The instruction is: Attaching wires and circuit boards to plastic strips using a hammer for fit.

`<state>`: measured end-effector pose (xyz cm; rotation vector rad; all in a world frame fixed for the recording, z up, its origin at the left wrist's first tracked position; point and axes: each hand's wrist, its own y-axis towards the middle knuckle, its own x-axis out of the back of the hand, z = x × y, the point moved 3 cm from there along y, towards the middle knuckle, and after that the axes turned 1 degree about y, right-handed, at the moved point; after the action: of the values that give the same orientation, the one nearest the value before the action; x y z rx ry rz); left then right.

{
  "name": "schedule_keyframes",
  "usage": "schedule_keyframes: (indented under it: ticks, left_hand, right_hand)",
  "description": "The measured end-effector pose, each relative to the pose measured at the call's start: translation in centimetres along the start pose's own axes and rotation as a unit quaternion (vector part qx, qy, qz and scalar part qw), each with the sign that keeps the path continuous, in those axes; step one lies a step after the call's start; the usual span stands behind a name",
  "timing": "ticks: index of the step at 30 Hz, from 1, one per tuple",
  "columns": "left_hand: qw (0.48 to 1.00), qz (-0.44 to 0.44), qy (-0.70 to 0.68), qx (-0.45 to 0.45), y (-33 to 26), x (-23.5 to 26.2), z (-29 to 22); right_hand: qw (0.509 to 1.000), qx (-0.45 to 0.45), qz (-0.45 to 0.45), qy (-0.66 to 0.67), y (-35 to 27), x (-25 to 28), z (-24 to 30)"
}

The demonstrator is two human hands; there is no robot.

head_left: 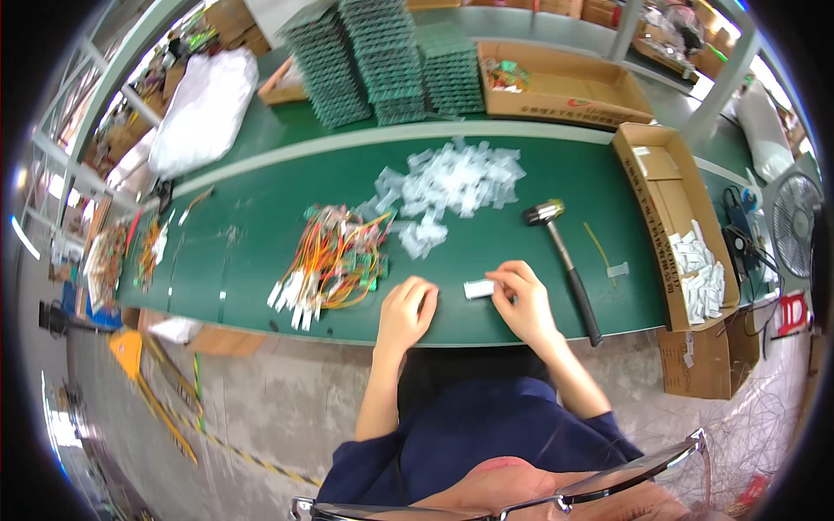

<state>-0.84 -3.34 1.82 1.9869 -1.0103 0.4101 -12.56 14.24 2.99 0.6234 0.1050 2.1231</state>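
My right hand (519,300) pinches a small white plastic housing (479,289) just above the green table (261,217) near its front edge. My left hand (407,311) rests on the table a little to the left, fingers curled and holding nothing that I can see. A bundle of orange, yellow and red wires with white connectors and small green boards (334,260) lies left of my left hand. A heap of small white plastic housings (452,187) lies farther back in the middle.
A hammer with a black handle (569,265) lies right of my right hand. A long cardboard box (678,226) holding white parts stands at the right. Stacks of green circuit boards (382,56), another cardboard box (565,82) and a white bag (201,108) are at the back. A fan (795,221) is far right.
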Motion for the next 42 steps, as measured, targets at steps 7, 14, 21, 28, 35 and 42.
schedule_keyframes:
  ticks: [7, 14, 21, 28, 35, 42]
  left_hand:
    - [0.995, -0.040, 0.085, 0.020, -0.5, 0.0, 0.4]
    - [0.942, -0.229, 0.241, 0.050, -1.4, 3.5, 1.4]
    - [0.941, -0.141, 0.299, 0.076, 0.6, 6.3, 4.7]
    - [0.950, -0.126, 0.244, 0.147, 0.4, 8.5, 6.3]
    - [0.964, -0.178, 0.057, 0.189, 1.6, 10.8, 6.2]
    - [0.956, -0.230, -0.014, 0.182, 3.8, 13.6, 7.1]
  right_hand:
    - [0.996, 0.005, -0.077, -0.037, -0.2, -3.1, -1.5]
    - [0.996, 0.020, -0.028, -0.085, -0.8, -3.2, -0.9]
    - [0.996, 0.013, -0.010, -0.087, -1.0, -3.3, -1.3]
    - [0.997, 0.015, -0.009, -0.072, -1.0, -3.4, -1.0]
    - [0.997, 0.018, -0.008, -0.077, -0.9, -3.3, -1.2]
    - [0.997, 0.013, 0.000, -0.075, -0.7, -3.5, -1.0]
